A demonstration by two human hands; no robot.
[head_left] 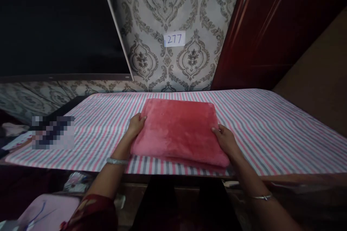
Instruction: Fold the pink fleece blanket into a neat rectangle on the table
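Observation:
A folded coral-pink plush blanket [179,130] lies on a striped cloth [260,126] that covers the table. Its front edge shows stacked layers and comes close to the table's front edge. My left hand [136,124] grips the blanket's left side, thumb on top and the other fingers mostly hidden at the edge. On the opposite side my right hand [224,137] holds the right edge in the same way, its thumb resting on the pile.
A large dark television screen [59,25] stands at the back left. Behind the table is patterned wallpaper with a paper label [174,39] reading 277. A dark red glossy panel [260,32] rises at the right. A pink lid-like object [50,211] sits low at the left.

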